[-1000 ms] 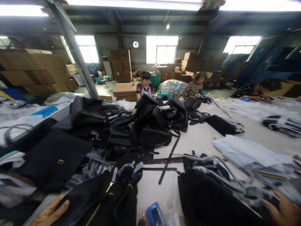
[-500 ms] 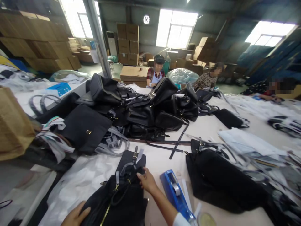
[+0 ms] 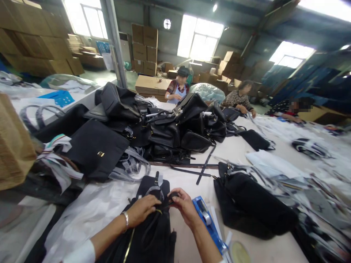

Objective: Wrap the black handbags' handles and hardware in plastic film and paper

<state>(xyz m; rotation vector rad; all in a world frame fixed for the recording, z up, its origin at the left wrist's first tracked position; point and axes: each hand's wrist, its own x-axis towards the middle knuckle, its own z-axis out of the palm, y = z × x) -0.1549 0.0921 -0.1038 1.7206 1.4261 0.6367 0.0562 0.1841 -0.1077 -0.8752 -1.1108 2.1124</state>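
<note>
A black backpack (image 3: 160, 233) with a gold zip lies in front of me, its flap (image 3: 148, 184) turned back towards the far side. My left hand (image 3: 141, 210), wearing a bracelet at the wrist, reaches over the bag's top with fingers bent and closed on the gathered black material there. Between the thumb and fingers of my right hand (image 3: 185, 206) is a looped black strap (image 3: 172, 197) at the bag's upper right. A thin black cord loop hangs down the bag's front below my left fingers. What exactly the left fingertips grip is partly hidden.
A blue tape dispenser (image 3: 207, 223) stands just right of my right forearm, with a tape roll (image 3: 239, 252) nearby. Another black bag (image 3: 255, 204) lies further right. Black bags (image 3: 164, 133) are heaped ahead. Several co-workers sit across the table.
My left hand has moved up from the bag's lower left side to its top. My right hand has shifted slightly right and now holds the strap loop. The view has turned slightly.
</note>
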